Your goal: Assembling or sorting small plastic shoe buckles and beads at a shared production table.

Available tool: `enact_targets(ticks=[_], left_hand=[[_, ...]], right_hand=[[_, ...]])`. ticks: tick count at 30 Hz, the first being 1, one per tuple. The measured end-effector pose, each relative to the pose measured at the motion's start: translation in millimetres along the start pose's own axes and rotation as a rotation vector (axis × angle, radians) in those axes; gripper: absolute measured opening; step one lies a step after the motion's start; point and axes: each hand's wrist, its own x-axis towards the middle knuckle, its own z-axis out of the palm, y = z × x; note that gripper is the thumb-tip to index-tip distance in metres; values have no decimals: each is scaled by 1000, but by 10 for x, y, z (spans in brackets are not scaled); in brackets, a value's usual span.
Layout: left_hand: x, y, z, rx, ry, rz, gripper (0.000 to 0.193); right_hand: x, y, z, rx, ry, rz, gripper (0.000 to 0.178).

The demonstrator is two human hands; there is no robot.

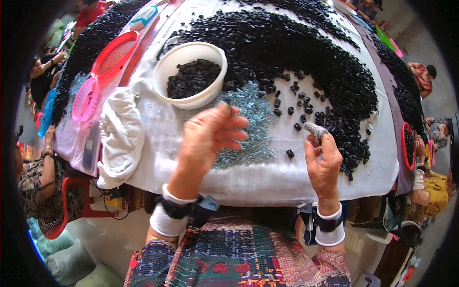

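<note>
My left hand (205, 136) is over the white-clothed table, beside a spread of clear bluish glass-like beads (253, 129). Its thumb and forefinger pinch a small dark piece (228, 104), while the other fingers point right. To the right, my right hand (325, 158) is curled, its thumb and fingers drawn together. A silvery-grey bent shape (315, 130) shows at its fingertips; I cannot tell whether it covers a finger or is held. Loose black faceted pieces (306, 103) lie just beyond it. Behind my left hand stands a cream bowl (160, 79) partly filled with black pieces.
A large heap of black pieces (296, 48) curves across the table. On the left lie a crumpled white cloth (122, 138), a pink sieve-like ring (86, 100) and a red-rimmed sieve (95, 67). A red chair (67, 210) stands at lower left. Other people sit along both sides.
</note>
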Motion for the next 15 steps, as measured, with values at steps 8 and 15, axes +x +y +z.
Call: enact_targets(ticks=[8, 15], left_hand=[[290, 424, -384, -216, 97, 114, 36], [247, 270, -235, -75, -10, 58, 29]], right_hand=[[-165, 87, 119, -98, -219, 37, 28], [-196, 89, 199, -211, -243, -5, 37]])
